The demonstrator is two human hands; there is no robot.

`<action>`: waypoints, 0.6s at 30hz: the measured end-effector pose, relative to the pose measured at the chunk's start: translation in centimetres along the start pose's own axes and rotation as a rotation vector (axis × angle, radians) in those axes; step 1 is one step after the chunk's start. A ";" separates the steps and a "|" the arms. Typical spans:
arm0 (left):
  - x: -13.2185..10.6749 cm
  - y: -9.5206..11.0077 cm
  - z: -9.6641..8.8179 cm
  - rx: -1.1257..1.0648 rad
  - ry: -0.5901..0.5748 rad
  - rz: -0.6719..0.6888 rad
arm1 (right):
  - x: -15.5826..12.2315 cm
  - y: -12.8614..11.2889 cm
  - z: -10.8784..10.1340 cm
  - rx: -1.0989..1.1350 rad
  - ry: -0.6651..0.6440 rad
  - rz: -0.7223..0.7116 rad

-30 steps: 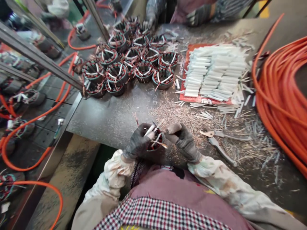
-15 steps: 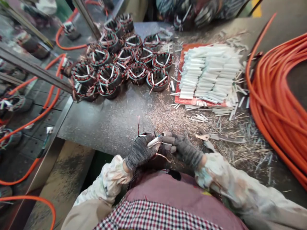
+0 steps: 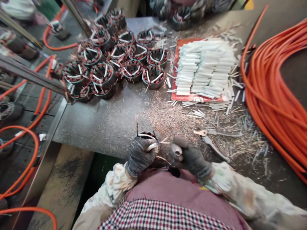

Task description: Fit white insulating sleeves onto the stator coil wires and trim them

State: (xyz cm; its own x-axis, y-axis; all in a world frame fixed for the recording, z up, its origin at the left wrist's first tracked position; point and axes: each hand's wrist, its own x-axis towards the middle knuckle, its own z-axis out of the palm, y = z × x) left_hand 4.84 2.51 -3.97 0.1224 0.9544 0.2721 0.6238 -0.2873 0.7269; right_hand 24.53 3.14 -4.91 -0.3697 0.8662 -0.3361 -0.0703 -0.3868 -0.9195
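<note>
"What's standing on the far left of the surface (image 3: 96, 127)?"

"A cluster of wound stators (image 3: 115, 60) is standing there, and a mat of insulating sleeves (image 3: 203, 67) is lying to its right."

"And nearby?"

"A stator (image 3: 147, 135) is sitting between the left hand (image 3: 140, 156) and right hand (image 3: 192, 158), pliers (image 3: 211, 142) are lying beyond them to the right, and a coil of cable (image 3: 275, 89) is lying farther right."

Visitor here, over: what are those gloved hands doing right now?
Left hand, gloved, gripping a wound motor stator, white insulating sleeve pinched at its rim. Right hand, gloved, curled close beside it. Pliers on the bench, apart from both hands.
</note>
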 end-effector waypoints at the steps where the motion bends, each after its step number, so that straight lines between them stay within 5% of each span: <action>1: 0.0 0.0 0.0 -0.032 -0.009 -0.008 | 0.0 -0.2 -0.6 -0.052 0.019 -0.022; 4: 0.3 0.0 -0.1 -0.069 -0.060 -0.055 | 0.8 -1.2 -1.6 -0.277 0.016 -0.155; 8: -0.2 0.1 -0.1 0.031 -0.026 -0.049 | 0.1 -1.2 0.6 -0.517 -0.098 -0.324; 11: -0.7 0.4 -0.1 0.036 -0.022 -0.007 | -1.7 -0.3 1.4 -0.515 -0.007 -0.315; 14: -0.7 0.5 0.1 -0.033 -0.035 -0.013 | -1.7 -0.2 -0.3 -0.574 0.079 -0.335; 18: -0.5 0.3 0.3 -0.058 -0.053 -0.068 | -0.4 -0.8 -1.2 -0.560 0.032 -0.315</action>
State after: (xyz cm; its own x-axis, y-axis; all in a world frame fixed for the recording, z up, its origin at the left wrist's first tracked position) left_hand 5.24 1.95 -4.10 0.1228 0.9744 0.1882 0.5868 -0.2242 0.7781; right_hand 25.81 3.47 -4.22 -0.3819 0.9237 -0.0301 0.3264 0.1043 -0.9395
